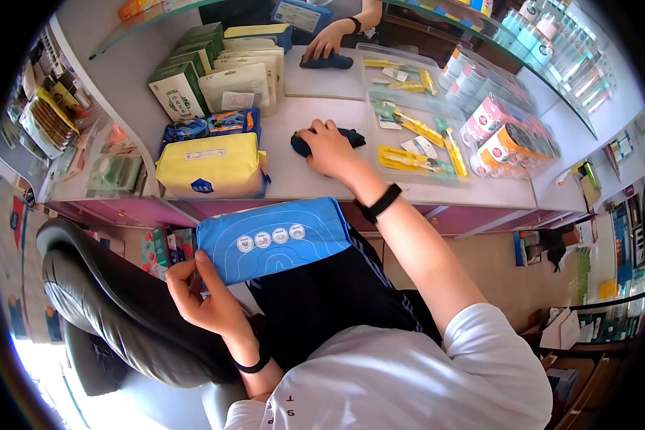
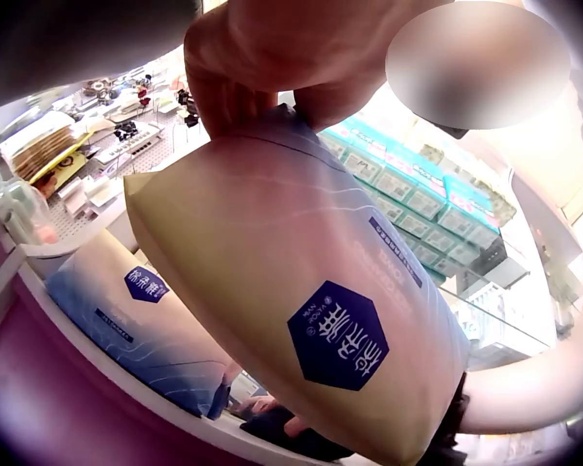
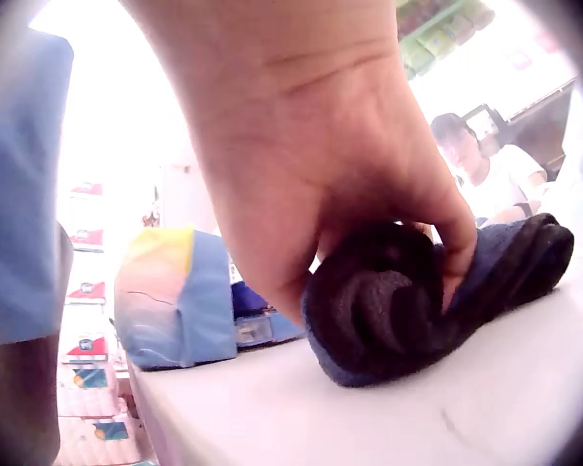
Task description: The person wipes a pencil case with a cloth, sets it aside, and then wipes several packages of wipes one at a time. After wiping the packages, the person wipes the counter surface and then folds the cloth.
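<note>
My left hand [image 1: 206,297] pinches one end of a blue soft tissue pack [image 1: 276,240] between thumb and fingers. The pack is held up over my lap, in front of the shelf edge; its other face, cream fading to pink with a dark blue hexagon, fills the left wrist view. On the white shelf, my right hand [image 1: 331,152] grips a dark navy rolled cloth [image 3: 379,306], fingers curled over its top. The roll's spiral end shows in the right wrist view. Left of it lies a yellow soft pack [image 1: 209,165] with blue ends.
Clear trays [image 1: 421,107] with yellow-packaged items lie right of the cloth. Behind the yellow pack stand green boxes [image 1: 177,91] and white packets [image 1: 240,84]. A mirror at the back reflects the right hand. Glass shelving [image 1: 505,72] runs above. A black chair [image 1: 115,287] stands at left.
</note>
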Action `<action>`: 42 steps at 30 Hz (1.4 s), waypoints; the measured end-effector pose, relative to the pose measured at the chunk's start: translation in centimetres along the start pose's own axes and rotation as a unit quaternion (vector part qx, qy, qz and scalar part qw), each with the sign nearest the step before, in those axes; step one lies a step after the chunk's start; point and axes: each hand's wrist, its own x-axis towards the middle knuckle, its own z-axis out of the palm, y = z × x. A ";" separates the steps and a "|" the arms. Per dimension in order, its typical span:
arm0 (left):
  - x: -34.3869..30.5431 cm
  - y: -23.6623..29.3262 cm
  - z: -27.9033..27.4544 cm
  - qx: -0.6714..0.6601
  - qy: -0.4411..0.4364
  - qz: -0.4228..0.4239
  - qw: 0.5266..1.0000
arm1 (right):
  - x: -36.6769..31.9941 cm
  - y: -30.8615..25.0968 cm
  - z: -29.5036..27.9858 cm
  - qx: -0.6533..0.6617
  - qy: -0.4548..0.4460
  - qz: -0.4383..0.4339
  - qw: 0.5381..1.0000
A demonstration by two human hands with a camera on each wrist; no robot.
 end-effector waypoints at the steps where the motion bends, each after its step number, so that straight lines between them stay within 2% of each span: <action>1: 0.0 0.1 0.0 -0.003 -0.003 -0.001 1.000 | -1.5 -0.2 -0.3 0.012 0.008 -0.005 1.000; 9: -0.9 1.3 0.2 -0.004 -0.019 -0.004 1.000 | -10.9 -2.3 -3.4 0.037 0.043 -0.006 0.998; 16: -1.3 1.9 0.2 -0.001 -0.028 -0.003 1.000 | -13.3 -2.3 -2.7 0.021 0.123 -0.011 0.992; 22: -0.8 1.3 -0.8 -0.033 0.003 0.022 0.999 | -11.9 1.3 -2.5 0.092 0.114 -0.087 0.985; 29: -0.5 2.6 -3.3 0.029 0.093 0.045 0.994 | -8.7 2.3 -1.6 0.075 0.102 -0.055 0.990; 34: -1.3 3.5 -4.5 0.057 0.115 0.049 0.991 | -8.7 1.1 -1.9 0.079 0.129 -0.072 0.986; 37: -1.7 3.5 -4.7 0.042 0.104 0.055 0.992 | -8.2 -1.6 -0.6 0.108 0.141 -0.113 0.977; 39: -2.0 3.8 -4.9 0.021 0.097 0.059 0.993 | -8.1 -3.2 0.5 0.065 0.159 -0.119 0.978; 42: -2.1 4.2 -5.0 0.017 0.097 0.066 0.993 | -8.6 -3.4 0.7 0.070 0.151 -0.091 0.982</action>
